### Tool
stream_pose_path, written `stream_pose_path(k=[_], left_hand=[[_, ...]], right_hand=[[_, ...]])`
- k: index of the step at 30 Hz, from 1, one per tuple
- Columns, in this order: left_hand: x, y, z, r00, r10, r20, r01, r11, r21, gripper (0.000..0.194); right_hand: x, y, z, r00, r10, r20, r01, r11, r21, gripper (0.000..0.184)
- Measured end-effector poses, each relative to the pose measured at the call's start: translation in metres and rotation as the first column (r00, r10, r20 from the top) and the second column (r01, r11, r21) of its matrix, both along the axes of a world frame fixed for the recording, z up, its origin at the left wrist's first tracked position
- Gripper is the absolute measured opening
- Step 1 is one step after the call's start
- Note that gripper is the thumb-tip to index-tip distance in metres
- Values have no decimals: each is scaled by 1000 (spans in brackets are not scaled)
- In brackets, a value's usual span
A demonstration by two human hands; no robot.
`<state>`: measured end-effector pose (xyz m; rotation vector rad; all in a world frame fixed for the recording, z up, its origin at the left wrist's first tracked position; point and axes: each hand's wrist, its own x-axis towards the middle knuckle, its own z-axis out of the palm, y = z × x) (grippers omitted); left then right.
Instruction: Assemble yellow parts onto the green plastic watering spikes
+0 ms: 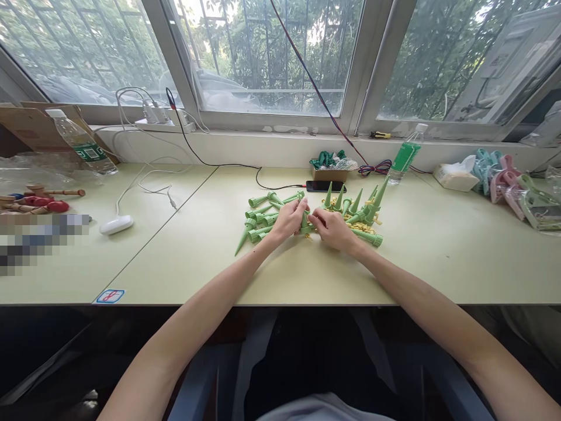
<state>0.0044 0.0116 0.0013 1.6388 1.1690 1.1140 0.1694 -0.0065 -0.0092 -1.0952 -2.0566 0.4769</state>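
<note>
My left hand (291,218) is closed round a green plastic spike (304,223), held pointing roughly upward above the table. Close against it, my right hand (332,228) has its fingers pinched at the spike's side; whatever lies between those fingertips is hidden. Several loose green spikes (258,220) with ribbed caps lie in a pile beside my left hand. Beyond my right hand is a second group of green spikes (372,204), many standing point up, with small yellow pieces (360,225) among them.
A black phone (326,186) on a cable lies behind the spikes, near a small cardboard box (329,174). Water bottles (405,155) stand at right and left. Tissues (456,175) and bagged clips (508,181) are at right; a white plug-in device (116,224) lies left.
</note>
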Motion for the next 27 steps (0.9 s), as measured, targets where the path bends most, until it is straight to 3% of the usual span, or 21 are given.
stream_pose_path(k=[13, 27], left_hand=[[-1, 0, -2, 997, -76, -1, 76, 996, 49, 38], [1, -3, 1, 984, -27, -175, 65, 974, 216, 38]], right_hand=[[1, 2, -1, 999, -42, 6, 42, 999, -13, 33], [2, 4, -3, 997, -68, 45, 68, 998, 9, 37]])
